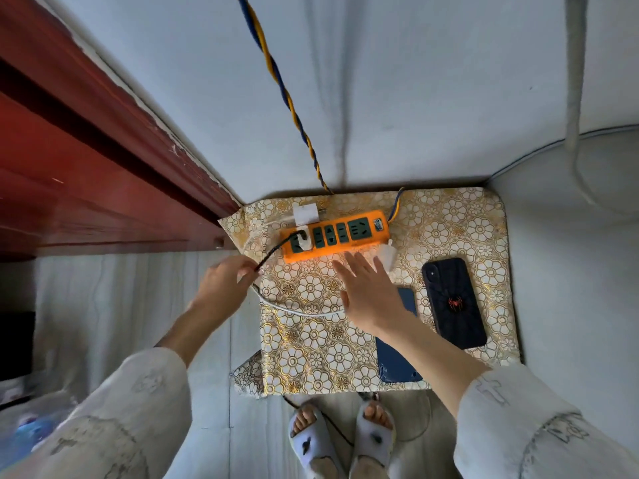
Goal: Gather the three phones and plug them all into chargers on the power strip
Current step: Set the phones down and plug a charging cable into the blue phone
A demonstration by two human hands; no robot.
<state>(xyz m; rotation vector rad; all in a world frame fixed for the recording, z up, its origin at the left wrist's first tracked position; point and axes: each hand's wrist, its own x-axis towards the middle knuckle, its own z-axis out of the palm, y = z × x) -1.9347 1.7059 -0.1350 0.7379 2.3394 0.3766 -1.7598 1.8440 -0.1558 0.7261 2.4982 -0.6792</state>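
Note:
An orange power strip (334, 235) lies at the back of a small table with a gold floral cloth (311, 340). A white charger (300, 240) sits in its left socket, and a black cable (273, 252) runs from it. My left hand (221, 288) pinches that black cable left of the table. My right hand (368, 288) hovers flat with fingers spread, just in front of the strip. A black phone with a red spider (453, 302) lies face down at the right. A blue phone (394, 361) lies partly under my right forearm. A third phone is not visible.
Two more white chargers lie by the strip, one behind it (305, 212) and one at its right end (388, 255). A white cable (297, 311) curves across the cloth. A twisted blue-yellow cord (276, 81) runs up the wall. A red wooden frame (86, 150) stands left. My slippered feet (342, 433) are below the table.

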